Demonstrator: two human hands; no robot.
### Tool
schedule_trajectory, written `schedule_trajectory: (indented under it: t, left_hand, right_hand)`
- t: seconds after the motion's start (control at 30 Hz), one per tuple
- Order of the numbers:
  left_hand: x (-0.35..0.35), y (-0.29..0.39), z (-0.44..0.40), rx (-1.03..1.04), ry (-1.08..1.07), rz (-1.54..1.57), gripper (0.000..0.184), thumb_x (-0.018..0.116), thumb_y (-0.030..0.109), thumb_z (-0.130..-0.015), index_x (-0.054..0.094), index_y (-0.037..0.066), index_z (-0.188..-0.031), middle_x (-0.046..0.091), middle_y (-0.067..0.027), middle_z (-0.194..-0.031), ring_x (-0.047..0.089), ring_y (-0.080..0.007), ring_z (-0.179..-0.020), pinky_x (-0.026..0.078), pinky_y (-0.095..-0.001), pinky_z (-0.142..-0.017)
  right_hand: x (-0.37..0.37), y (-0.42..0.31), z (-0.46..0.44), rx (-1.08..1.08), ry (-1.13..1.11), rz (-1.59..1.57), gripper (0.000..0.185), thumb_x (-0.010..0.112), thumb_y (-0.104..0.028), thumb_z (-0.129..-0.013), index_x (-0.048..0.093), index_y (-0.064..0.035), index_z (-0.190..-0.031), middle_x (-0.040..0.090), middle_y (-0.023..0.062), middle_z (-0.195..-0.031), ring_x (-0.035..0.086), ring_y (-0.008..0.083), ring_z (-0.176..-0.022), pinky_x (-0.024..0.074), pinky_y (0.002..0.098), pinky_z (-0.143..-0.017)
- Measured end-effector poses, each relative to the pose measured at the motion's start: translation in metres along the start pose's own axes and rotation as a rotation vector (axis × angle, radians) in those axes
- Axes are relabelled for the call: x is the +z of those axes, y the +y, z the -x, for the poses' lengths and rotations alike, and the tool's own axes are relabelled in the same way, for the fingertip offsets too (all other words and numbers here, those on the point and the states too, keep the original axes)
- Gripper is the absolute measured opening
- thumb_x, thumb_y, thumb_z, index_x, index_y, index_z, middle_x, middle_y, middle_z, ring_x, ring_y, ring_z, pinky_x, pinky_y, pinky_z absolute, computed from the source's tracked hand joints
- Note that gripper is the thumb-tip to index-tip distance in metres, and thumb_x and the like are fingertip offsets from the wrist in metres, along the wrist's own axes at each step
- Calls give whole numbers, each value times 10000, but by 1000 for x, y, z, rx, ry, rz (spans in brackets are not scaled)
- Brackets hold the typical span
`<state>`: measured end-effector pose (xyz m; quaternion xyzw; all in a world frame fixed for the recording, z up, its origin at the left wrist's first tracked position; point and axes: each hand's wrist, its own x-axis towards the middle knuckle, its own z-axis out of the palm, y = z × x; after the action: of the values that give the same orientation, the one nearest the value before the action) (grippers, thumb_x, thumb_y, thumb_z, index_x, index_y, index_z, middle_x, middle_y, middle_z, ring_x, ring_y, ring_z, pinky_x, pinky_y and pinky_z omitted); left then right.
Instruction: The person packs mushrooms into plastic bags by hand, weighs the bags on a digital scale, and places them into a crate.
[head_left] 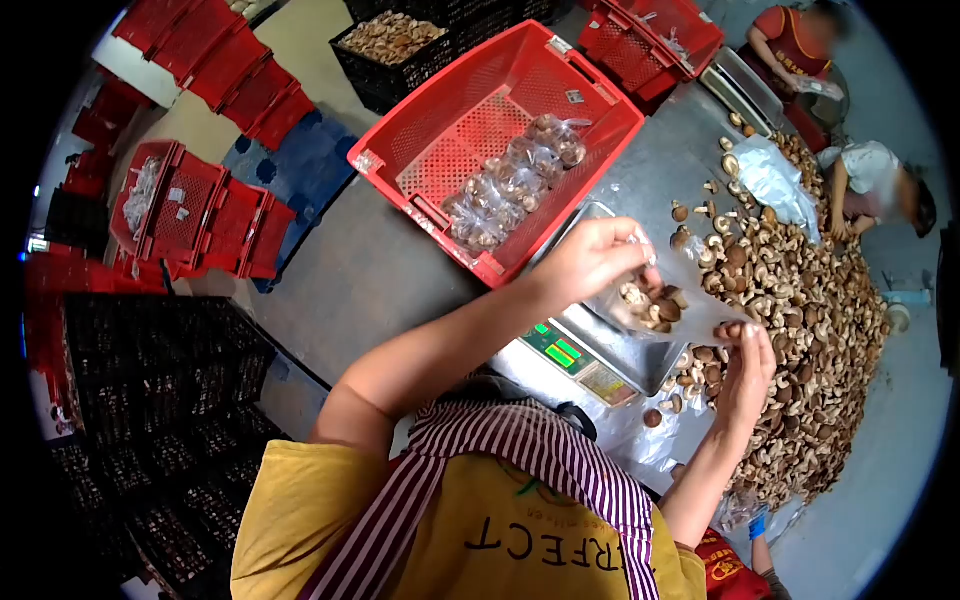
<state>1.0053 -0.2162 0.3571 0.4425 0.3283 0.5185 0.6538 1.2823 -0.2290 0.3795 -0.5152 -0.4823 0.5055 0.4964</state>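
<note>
A clear plastic bag (pixel 697 318) with several shiitake mushrooms (pixel 652 306) inside is stretched between my hands. My left hand (pixel 603 262) pinches the bag's upper left edge, its fingers closed. At the opposite edge, my right hand (pixel 748 365) grips the plastic between thumb and fingers. Beneath the bag is the metal pan (pixel 650 358) of a weighing scale, whose green-lit display (pixel 562 353) faces me; whether the bag touches the pan I cannot tell. To the right spreads a large heap of loose mushrooms (pixel 800 370), some lying close to my right hand.
A red crate (pixel 400 130) holding several filled mushroom bags (pixel 515 185) stands beyond my left hand. Stacked black crates (pixel 160 400) and red crates (pixel 205 210) are at left. Two people (pixel 800 40) work across the table; another person's gloved hand (pixel 758 523) shows at lower right.
</note>
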Motion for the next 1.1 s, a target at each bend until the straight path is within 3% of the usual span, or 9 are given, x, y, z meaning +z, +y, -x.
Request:
schedule_trajectory:
  t: [0.13, 0.3, 0.5, 0.67, 0.77, 0.83, 0.97, 1.0, 1.1]
  left_hand:
    - [8, 2, 6, 12, -58, 44, 222, 485, 158, -994, 614, -18, -954, 669, -97, -913, 620, -139, -855, 493, -285, -800]
    - [20, -68, -6, -99, -122, 62, 203, 485, 189, -991, 595, 19, -1000, 663, -68, -927, 613, -104, -685, 502, -244, -668]
    - [39, -58, -12, -110, -411, -62, 222, 506, 202, -985, 593, -1, -1008, 634, -52, -929, 639, -121, -711, 500, -247, -683]
    - [-46, -96, -51, -335, -239, -210, 127, 592, 142, -932, 624, 38, -998, 624, 10, -870, 570, -61, -819, 467, -227, -721]
    - [-50, -119, -67, 270, -226, -1185, 79, 577, 80, -853, 623, 25, -885, 640, -116, -865, 627, -301, -827, 490, -412, -762]
    - [-64, -130, -89, 188, -235, -1391, 113, 563, 107, -824, 626, 19, -854, 629, -187, -862, 591, -405, -871, 462, -480, -809]
    - [-51, -126, -85, 5, -97, -1299, 182, 531, 156, -874, 632, 5, -856, 640, -227, -842, 598, -415, -852, 470, -472, -770]
    - [-51, -129, -87, -47, -11, -1226, 204, 545, 181, -893, 623, -3, -853, 644, -218, -837, 624, -390, -804, 475, -462, -722]
    - [-60, -109, -82, -441, 12, -110, 218, 552, 213, -942, 618, 20, -865, 691, -78, -867, 614, -135, -704, 475, -323, -623]
  right_hand:
    - [7, 4, 8, -27, -54, 314, 200, 541, -172, -970, 661, -13, -995, 666, 64, -907, 613, 135, -759, 482, 248, -720]
    - [33, 28, 8, 156, -175, 138, 327, 509, -181, -980, 593, 2, -1238, 663, 81, -1091, 643, 145, -851, 481, 258, -788]
    - [34, 40, -19, 171, -297, 30, 297, 538, -193, -963, 637, 8, -1157, 675, 42, -1033, 601, 116, -881, 463, 248, -795]
    - [6, 90, -40, 126, -334, 463, 124, 662, -110, -867, 691, 0, -915, 663, 30, -817, 580, 108, -768, 461, 260, -713]
    - [22, 80, -24, -267, -408, 930, 56, 677, -97, -789, 670, -41, -795, 624, 89, -913, 555, 254, -938, 461, 365, -838]
    - [41, 79, 7, -678, -544, 1013, 48, 684, -88, -770, 659, -67, -806, 616, 72, -986, 542, 272, -1036, 461, 413, -872]
    - [43, 84, 21, -654, -556, 940, 81, 671, -121, -812, 628, -53, -802, 630, 92, -1011, 525, 278, -1142, 457, 414, -915]
    - [38, 97, 16, -417, -447, 598, 127, 628, -162, -867, 623, -41, -829, 643, 99, -1007, 548, 259, -1111, 460, 406, -917]
    - [38, 79, 2, 225, -242, -291, 282, 466, -244, -1000, 587, 10, -993, 667, 115, -1028, 653, 202, -863, 497, 344, -861]
